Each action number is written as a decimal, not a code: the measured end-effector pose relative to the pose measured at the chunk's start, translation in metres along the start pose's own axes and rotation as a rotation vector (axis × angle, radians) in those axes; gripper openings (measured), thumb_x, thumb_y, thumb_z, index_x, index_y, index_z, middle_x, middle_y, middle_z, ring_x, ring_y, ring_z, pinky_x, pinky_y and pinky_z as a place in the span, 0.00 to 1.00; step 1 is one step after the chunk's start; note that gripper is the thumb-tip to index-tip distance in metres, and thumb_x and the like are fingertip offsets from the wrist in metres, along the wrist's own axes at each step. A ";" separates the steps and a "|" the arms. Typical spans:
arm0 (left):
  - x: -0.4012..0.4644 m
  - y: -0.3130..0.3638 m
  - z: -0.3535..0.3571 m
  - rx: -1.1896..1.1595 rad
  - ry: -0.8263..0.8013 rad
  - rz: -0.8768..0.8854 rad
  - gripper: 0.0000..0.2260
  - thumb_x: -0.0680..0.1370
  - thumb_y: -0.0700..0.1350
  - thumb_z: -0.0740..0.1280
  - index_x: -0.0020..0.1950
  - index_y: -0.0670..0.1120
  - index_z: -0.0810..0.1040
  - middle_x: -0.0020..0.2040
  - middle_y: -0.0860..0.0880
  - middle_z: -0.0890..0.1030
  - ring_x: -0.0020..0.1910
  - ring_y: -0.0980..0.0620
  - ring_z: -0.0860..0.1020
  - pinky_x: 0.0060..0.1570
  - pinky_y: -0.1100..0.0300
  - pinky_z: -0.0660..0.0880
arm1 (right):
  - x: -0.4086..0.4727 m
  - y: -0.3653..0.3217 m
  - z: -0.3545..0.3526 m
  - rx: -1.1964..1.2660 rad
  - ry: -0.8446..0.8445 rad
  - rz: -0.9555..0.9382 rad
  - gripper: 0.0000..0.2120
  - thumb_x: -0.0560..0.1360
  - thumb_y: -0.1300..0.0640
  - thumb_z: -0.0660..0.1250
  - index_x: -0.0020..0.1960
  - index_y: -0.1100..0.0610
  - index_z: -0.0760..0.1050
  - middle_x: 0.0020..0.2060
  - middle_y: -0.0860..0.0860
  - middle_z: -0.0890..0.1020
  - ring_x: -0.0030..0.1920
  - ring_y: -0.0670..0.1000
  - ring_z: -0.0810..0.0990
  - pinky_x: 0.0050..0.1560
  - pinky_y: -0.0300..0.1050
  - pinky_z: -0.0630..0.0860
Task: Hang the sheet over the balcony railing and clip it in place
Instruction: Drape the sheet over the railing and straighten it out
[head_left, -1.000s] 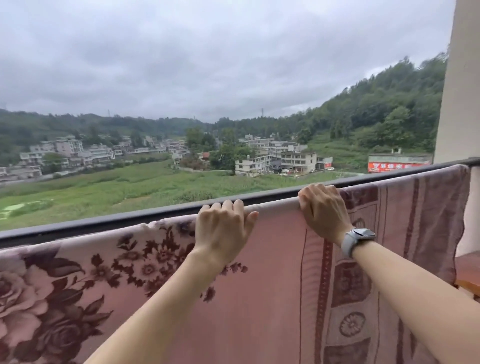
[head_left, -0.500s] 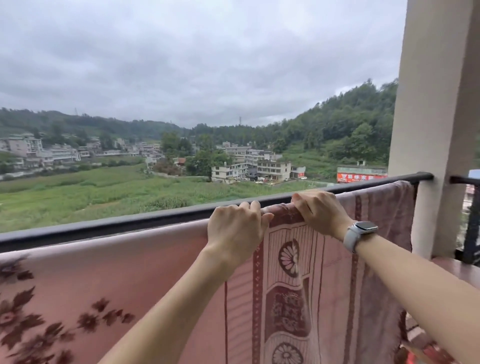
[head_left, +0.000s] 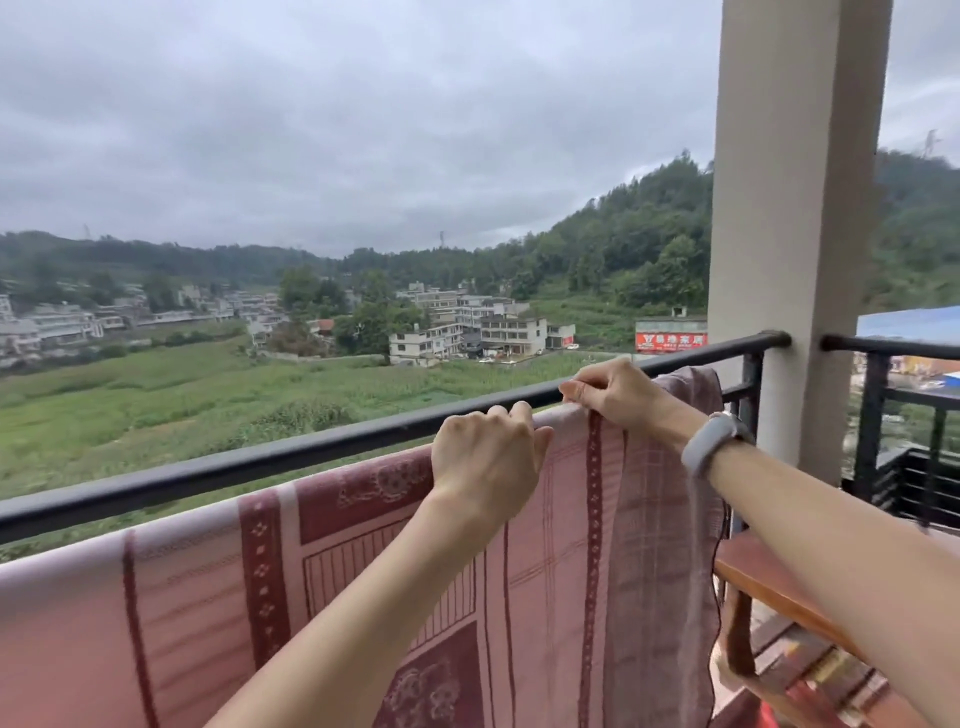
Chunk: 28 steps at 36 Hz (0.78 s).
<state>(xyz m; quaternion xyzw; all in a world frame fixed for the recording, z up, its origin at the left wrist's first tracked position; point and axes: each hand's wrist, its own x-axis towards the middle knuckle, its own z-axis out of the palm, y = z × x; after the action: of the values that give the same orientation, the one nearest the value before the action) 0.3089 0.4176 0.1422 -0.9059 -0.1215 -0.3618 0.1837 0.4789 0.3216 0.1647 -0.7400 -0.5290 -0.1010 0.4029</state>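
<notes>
A pink sheet (head_left: 363, 561) with dark red patterned borders hangs in front of the black balcony railing (head_left: 208, 467), its top edge lying just below the rail. My left hand (head_left: 488, 462) grips the sheet's top edge with curled fingers. A little to the right, my right hand (head_left: 613, 395) pinches the same edge and holds it up at the rail; a grey watch is on that wrist. The sheet's right end (head_left: 685, 395) drapes over the rail near the pillar. No clip is visible.
A beige pillar (head_left: 795, 208) stands at the right, where the railing ends. Beyond it runs a second black railing (head_left: 893, 348). A reddish wooden piece of furniture (head_left: 763, 587) sits low at the right. Fields and buildings lie far below.
Both hands have slid right along the sheet's top edge toward the pillar, and my view turned right with them. The floral part of the sheet has passed out of view on the left.
</notes>
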 end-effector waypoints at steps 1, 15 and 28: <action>0.006 0.005 0.003 0.001 -0.003 -0.002 0.18 0.81 0.57 0.49 0.52 0.46 0.70 0.46 0.47 0.80 0.43 0.45 0.79 0.34 0.56 0.64 | 0.001 0.009 -0.004 -0.037 0.015 -0.010 0.16 0.76 0.54 0.63 0.32 0.60 0.77 0.27 0.56 0.76 0.31 0.49 0.71 0.34 0.41 0.67; 0.084 0.091 0.052 0.054 -0.009 -0.082 0.19 0.80 0.59 0.48 0.49 0.47 0.71 0.45 0.48 0.81 0.42 0.47 0.79 0.34 0.57 0.66 | 0.006 0.148 -0.080 -0.045 -0.040 -0.040 0.14 0.80 0.51 0.54 0.52 0.57 0.76 0.50 0.51 0.80 0.52 0.49 0.76 0.54 0.46 0.70; 0.117 0.136 0.073 0.092 0.040 -0.168 0.17 0.80 0.57 0.50 0.52 0.49 0.75 0.46 0.52 0.81 0.42 0.50 0.79 0.32 0.59 0.63 | 0.001 0.193 -0.097 0.594 -0.003 0.059 0.04 0.72 0.61 0.68 0.39 0.56 0.75 0.36 0.54 0.81 0.39 0.50 0.79 0.44 0.44 0.79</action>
<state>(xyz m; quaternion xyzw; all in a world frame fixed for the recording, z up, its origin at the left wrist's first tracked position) 0.4846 0.3356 0.1414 -0.8757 -0.2095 -0.3880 0.1964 0.6731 0.2317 0.1350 -0.6049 -0.5145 0.0710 0.6035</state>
